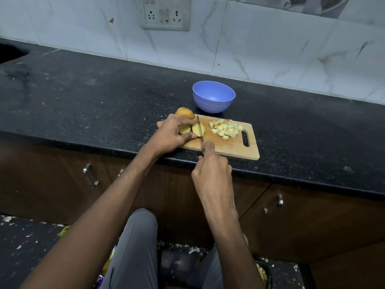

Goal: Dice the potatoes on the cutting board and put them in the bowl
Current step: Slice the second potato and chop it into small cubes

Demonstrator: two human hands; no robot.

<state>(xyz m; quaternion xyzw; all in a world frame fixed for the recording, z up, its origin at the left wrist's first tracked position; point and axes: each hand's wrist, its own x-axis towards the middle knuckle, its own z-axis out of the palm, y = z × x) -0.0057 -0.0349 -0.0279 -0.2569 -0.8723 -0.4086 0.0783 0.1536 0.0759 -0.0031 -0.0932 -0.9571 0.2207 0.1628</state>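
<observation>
A wooden cutting board [235, 147] lies at the counter's front edge. On its left part sits a halved potato [196, 129], cut face up, and my left hand [174, 133] holds it between fingers and thumb. My right hand [211, 165] grips a knife [200, 130] whose thin blade stands across the potato. A pile of several diced pieces [226, 129] lies on the board's right part. A whole unpeeled potato [185, 113] rests at the board's far left corner. Behind the board stands a blue bowl [214, 96] with nothing visible inside.
The black stone counter [93, 101] runs along a white tiled wall with a socket panel [166, 13]. A dark sink edge [10, 53] shows at far left. Brown cabinets with metal handles [90, 176] are below the counter, and scraps litter the floor.
</observation>
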